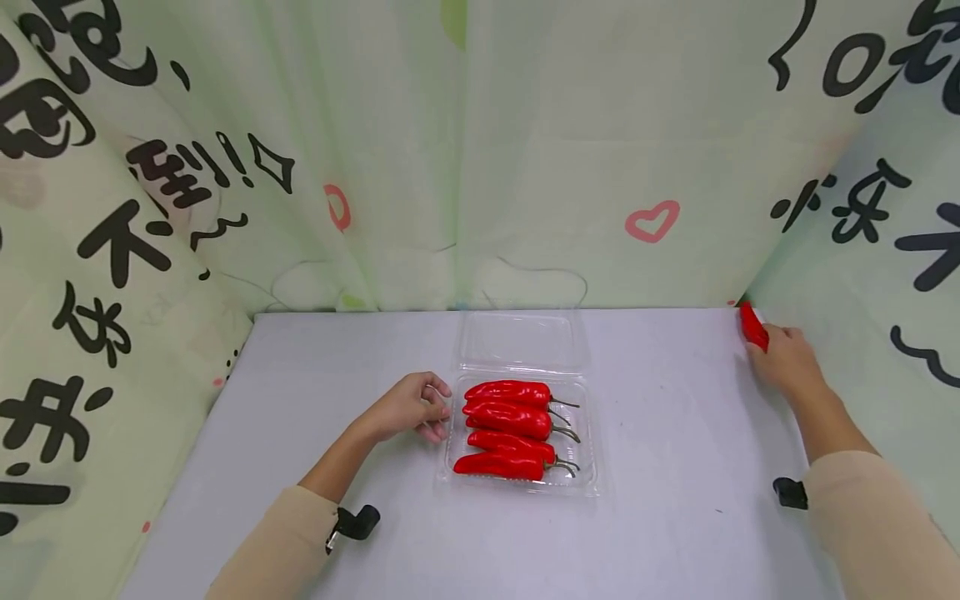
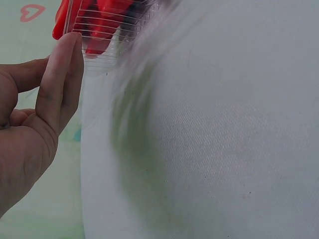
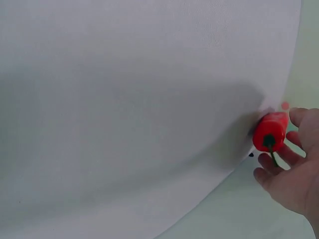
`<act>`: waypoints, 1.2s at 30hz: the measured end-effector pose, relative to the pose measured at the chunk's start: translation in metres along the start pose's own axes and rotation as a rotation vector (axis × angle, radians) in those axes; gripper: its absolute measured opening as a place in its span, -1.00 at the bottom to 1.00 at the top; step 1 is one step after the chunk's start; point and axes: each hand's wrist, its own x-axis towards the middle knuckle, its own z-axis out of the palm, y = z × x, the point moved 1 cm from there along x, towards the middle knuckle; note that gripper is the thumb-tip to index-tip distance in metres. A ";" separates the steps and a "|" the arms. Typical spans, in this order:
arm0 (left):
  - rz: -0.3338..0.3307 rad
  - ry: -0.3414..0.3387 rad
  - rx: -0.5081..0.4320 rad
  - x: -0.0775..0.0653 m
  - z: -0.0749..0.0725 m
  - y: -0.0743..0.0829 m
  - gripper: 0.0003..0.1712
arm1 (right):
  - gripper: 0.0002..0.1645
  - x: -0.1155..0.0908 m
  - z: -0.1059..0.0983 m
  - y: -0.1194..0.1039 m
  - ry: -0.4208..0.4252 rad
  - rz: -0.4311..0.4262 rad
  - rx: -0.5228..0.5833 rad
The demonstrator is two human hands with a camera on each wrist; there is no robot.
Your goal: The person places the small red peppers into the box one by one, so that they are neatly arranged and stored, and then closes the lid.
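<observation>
A clear plastic clamshell box [image 1: 592,467] stands mid-table, its lid [image 1: 521,340] laid back toward the rear. Several red peppers [image 1: 510,419] lie side by side in its base, their green stems toward the right. Beside the box's left edge is my left hand [image 1: 420,408], and the left wrist view shows its relaxed fingertips touching the ribbed side wall [image 2: 102,27]. Out at the far right corner, my right hand [image 1: 787,360] holds a single red pepper [image 1: 752,327]. In the right wrist view that pepper [image 3: 271,130] sits between thumb and fingers, stem end toward the camera.
A white table [image 1: 660,533] bears the box. Pale green printed cloth [image 1: 525,167] hangs along the back and both sides, close around the table's edges. A dark wrist device [image 1: 791,492] shows at the right sleeve, another [image 1: 358,522] at the left.
</observation>
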 end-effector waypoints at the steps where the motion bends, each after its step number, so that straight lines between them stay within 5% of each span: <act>1: -0.001 -0.002 0.000 0.000 0.000 0.000 -0.68 | -0.26 -0.001 0.000 0.000 -0.002 0.008 0.007; 11: -0.003 -0.009 -0.002 0.001 0.002 0.000 -0.68 | -0.20 -0.005 0.002 0.001 -0.029 0.042 0.078; 22: -0.001 -0.007 -0.011 0.002 0.002 0.001 -0.69 | -0.44 -0.004 0.009 -0.006 0.054 0.106 0.145; 36: -0.003 0.011 0.005 -0.001 0.001 0.002 -0.68 | -0.01 -0.008 0.012 -0.002 -0.025 0.214 0.233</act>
